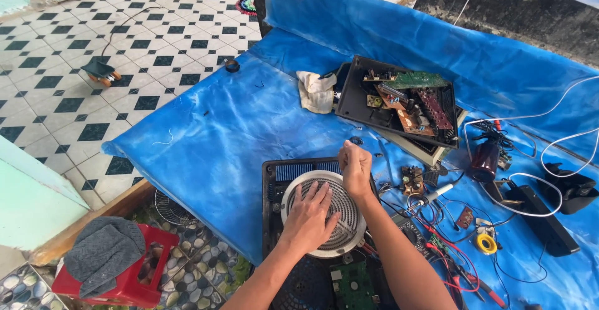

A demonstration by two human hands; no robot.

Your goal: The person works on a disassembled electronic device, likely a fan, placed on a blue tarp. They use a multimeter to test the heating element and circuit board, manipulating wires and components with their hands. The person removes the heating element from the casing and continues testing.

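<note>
Because the bench is draped for repair work, everything lies spread flat within arm's reach.

Blue sheet (206, 129): covers the whole bench and runs up the back wall, giving small parts a plain ground to show against.

Black cooker base (272, 179): the opened housing sits at the near edge, right in front of the person, its ribbed vent facing away.

Second black housing (368, 101): propped on a pale box further back, tilted, holding brown and green circuit boards out of the working area.

Round coil disc (344, 230): rests inside the cooker base, white rim around dark concentric windings.

Left hand (307, 215): lies palm down on the coil disc with fingers spread flat and gripping nothing, seemingly pressing the disc steady.

Right hand (355, 168): curled into a loose fist at the disc's far rim, just past the left fingertips; it may pinch something small, but I cannot tell what.

Green circuit board (354, 285): lies in the base near the person, below the disc.

Soldering iron (433, 193): white-handled, laid to the right among red and black wires, near the right forearm.

Crumpled cloth (316, 90): left beside the second housing.

Yellow solder reel (486, 243): sits further right, well apart from both hands.
</note>
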